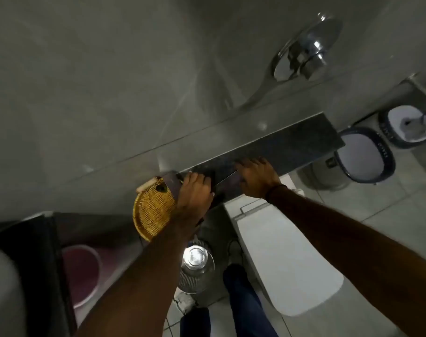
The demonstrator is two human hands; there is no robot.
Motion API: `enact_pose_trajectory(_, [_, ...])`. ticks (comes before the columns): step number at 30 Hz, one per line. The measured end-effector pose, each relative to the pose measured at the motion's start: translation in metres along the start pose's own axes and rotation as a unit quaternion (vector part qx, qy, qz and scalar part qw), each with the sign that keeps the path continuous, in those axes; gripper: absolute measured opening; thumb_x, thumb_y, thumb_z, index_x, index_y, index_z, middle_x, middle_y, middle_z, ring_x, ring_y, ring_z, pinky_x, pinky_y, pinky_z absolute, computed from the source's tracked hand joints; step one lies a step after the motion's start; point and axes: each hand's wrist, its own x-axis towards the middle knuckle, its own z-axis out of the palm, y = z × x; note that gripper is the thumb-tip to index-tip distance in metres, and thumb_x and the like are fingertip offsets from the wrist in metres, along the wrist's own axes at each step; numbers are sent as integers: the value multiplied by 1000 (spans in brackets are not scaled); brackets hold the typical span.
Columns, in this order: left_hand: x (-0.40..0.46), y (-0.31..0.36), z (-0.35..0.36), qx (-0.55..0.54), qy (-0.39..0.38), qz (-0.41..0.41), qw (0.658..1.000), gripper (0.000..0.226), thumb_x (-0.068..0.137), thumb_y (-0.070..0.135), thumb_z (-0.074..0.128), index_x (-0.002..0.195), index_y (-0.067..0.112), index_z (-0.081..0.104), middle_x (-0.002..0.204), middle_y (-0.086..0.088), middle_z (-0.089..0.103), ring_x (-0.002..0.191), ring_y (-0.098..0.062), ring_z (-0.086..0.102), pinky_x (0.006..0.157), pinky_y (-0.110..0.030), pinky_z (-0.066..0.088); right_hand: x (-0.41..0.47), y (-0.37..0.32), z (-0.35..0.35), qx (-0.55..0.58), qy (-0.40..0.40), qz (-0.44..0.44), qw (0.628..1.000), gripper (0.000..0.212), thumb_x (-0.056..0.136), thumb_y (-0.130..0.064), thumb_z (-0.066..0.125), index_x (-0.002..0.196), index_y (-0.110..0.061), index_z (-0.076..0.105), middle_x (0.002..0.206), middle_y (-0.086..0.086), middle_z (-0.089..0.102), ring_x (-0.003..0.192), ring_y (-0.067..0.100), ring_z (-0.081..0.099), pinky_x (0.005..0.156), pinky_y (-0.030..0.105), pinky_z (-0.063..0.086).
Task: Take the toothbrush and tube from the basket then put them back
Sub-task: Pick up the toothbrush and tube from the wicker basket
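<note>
A round wicker basket [151, 210] stands at the left end of a dark stone shelf [304, 139] on the wall. My left hand [195, 193] lies over the basket's right side with its fingers curled down on the rim. A dark brown item [170, 186] shows in the basket beside that hand; I cannot tell whether it is the tube. My right hand [255, 177] is pressed down on the shelf just right of the basket. A thin pale stick, apparently the toothbrush [227, 177], runs from under its thumb towards my left hand. The picture is blurred.
Below the shelf is a white toilet [287, 261] with its lid down. A metal bin [197, 266] stands to its left, and two lined bins [365, 156] to the right. A chrome flush button [302, 54] is on the tiled wall. A basin edge [3, 288] is at bottom left.
</note>
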Motion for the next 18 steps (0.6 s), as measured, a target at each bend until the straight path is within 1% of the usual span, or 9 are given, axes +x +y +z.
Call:
enact_pose_trajectory(3, [24, 10, 27, 16, -30, -16, 999, 56, 95, 46, 55, 139, 13, 50, 139, -11, 59, 130, -29, 51, 117, -43, 33, 26, 10, 30, -9, -34, -29, 999, 63, 80, -27, 66, 141, -24, 49, 142, 10, 53, 130, 34, 50, 108, 49, 37])
enact_pose_trajectory(7, [30, 20, 49, 20, -38, 5, 999, 43, 92, 38, 62, 129, 16, 59, 129, -9, 64, 121, -26, 55, 106, -41, 42, 40, 12, 54, -27, -37, -48, 998, 49, 86, -27, 65, 133, -28, 57, 140, 10, 53, 131, 34, 47, 107, 53, 38])
enact_pose_trajectory(9, [28, 21, 53, -47, -23, -18, 998, 39, 90, 34, 68, 124, 16, 63, 126, -7, 65, 118, -25, 57, 102, -38, 45, 39, 16, 53, -19, -19, -52, 998, 43, 87, -24, 64, 129, -28, 60, 135, 10, 56, 127, 34, 50, 103, 52, 41])
enact_pose_trajectory(10, [27, 20, 54, -121, -7, -42, 992, 39, 88, 32, 72, 122, 14, 66, 125, -7, 65, 115, -24, 60, 97, -34, 48, 37, 19, 51, -7, -14, -50, 999, 42, 87, -23, 63, 129, -28, 61, 133, 9, 58, 125, 34, 51, 102, 51, 41])
enact_pose_trajectory(12, [20, 18, 41, -301, 15, -104, 948, 41, 85, 26, 78, 122, 12, 70, 121, -6, 64, 100, -16, 64, 84, -16, 49, 28, 25, 41, 33, 9, -44, 998, 41, 88, -21, 62, 128, -27, 62, 130, 9, 60, 122, 35, 54, 102, 50, 43])
enact_pose_trajectory(14, [9, 14, 22, -447, 36, -156, 880, 39, 85, 21, 79, 122, 11, 72, 117, -7, 66, 89, -10, 68, 74, -8, 53, 16, 27, 25, 75, 34, -33, 996, 40, 87, -19, 62, 126, -26, 65, 126, 8, 63, 118, 34, 57, 100, 48, 47])
enact_pose_trajectory(16, [-9, 11, 3, -554, 28, -194, 810, 35, 88, 16, 75, 123, 11, 72, 117, -13, 73, 92, -18, 74, 81, -21, 61, 2, 24, 7, 107, 52, -32, 992, 38, 86, -18, 63, 123, -26, 66, 123, 7, 64, 114, 33, 59, 97, 46, 49])
enact_pose_trajectory(17, [-21, 10, -7, -606, 22, -207, 767, 35, 89, 12, 74, 124, 9, 71, 116, -16, 75, 91, -21, 76, 81, -28, 64, -4, 19, -2, 118, 59, -36, 991, 38, 86, -18, 64, 123, -25, 66, 124, 6, 64, 114, 32, 59, 97, 45, 49])
enact_pose_trajectory(18, [-33, 8, -17, -652, 19, -215, 727, 36, 90, 8, 73, 125, 7, 70, 115, -18, 75, 88, -20, 77, 78, -29, 65, -11, 12, -11, 126, 64, -38, 989, 39, 85, -18, 66, 124, -25, 66, 126, 6, 64, 115, 31, 59, 98, 44, 49])
